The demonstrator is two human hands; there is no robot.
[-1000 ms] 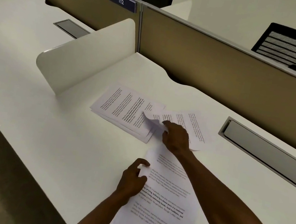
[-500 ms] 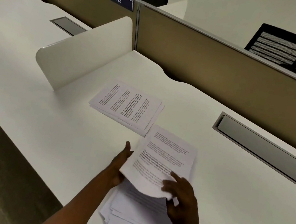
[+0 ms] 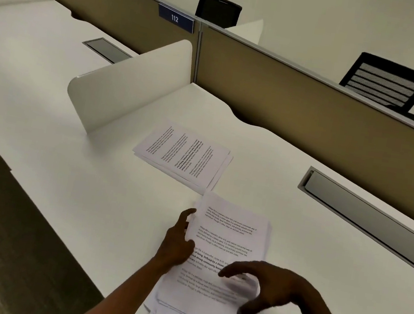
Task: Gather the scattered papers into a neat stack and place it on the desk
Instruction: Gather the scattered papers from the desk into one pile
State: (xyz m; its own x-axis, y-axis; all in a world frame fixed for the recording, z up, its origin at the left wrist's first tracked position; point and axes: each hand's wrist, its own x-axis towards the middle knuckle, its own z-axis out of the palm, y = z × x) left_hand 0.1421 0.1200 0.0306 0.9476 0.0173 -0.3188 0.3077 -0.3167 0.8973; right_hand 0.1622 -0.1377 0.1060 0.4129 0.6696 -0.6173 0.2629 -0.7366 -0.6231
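Observation:
A loose pile of printed papers (image 3: 224, 243) lies on the white desk (image 3: 86, 192) near its front edge, its lower sheets fanned out unevenly. My left hand (image 3: 178, 244) rests against the pile's left edge, thumb lying on the top sheet. My right hand (image 3: 269, 289) hovers over the pile's right side with fingers spread and bent, holding nothing; its fingertips are blurred. A second, tidier stack of printed papers (image 3: 183, 154) lies farther back on the desk, apart from both hands.
A white curved divider (image 3: 130, 85) stands left of the far stack. A tan partition (image 3: 302, 112) with a "112" sign (image 3: 175, 18) closes the back. A grey cable tray (image 3: 369, 218) is set in the desk at right. Black chairs (image 3: 386, 82) stand beyond.
My right hand carried a sheet from the back of the desk onto the near pile, then let it go and moved to the pile's right side. The left hand stayed at the left edge.

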